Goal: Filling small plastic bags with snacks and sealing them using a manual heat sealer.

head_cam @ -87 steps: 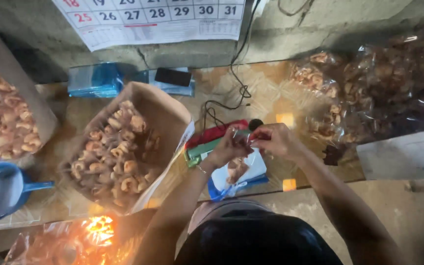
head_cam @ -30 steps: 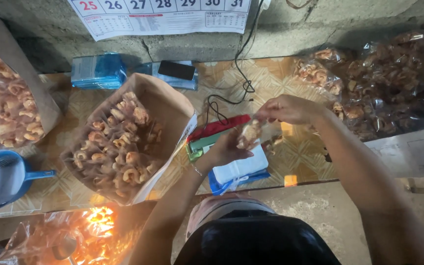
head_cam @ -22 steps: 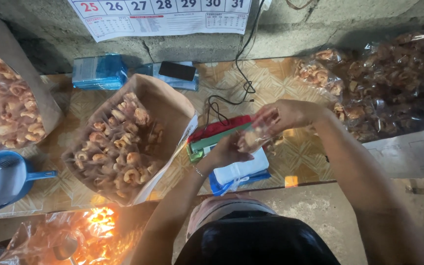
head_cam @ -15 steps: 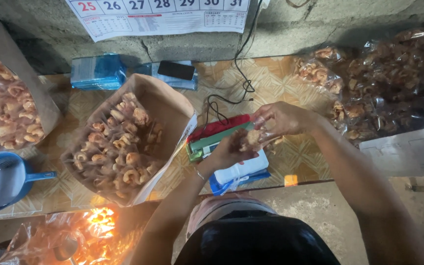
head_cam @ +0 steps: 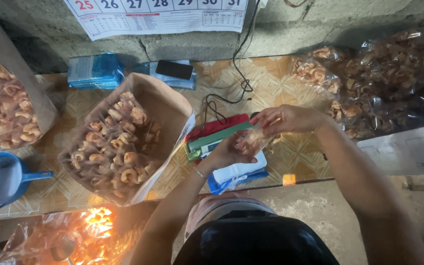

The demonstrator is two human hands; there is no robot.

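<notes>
Partly, the small clear plastic packet of curled fried snacks (head_cam: 254,141) is covered by both hands, so its full shape and its opening are hard to make out. It looks pale brown and shiny, held above the patterned tabletop (head_cam: 290,88), just over a white and blue device (head_cam: 239,172) and a stack of red and green flat pieces (head_cam: 212,138). The left hand (head_cam: 227,153) is closed around the lower side of the packet, and the right hand (head_cam: 290,119) pinches its upper end with the fingers. To the left stands a big brown paper bag full of the same curled snacks (head_cam: 123,142). A blue plastic scoop (head_cam: 3,180) is cut by the left edge. Filled clear bags (head_cam: 388,78) are piled at the right, partly in shadow. The person's dark head hides the near edge.
</notes>
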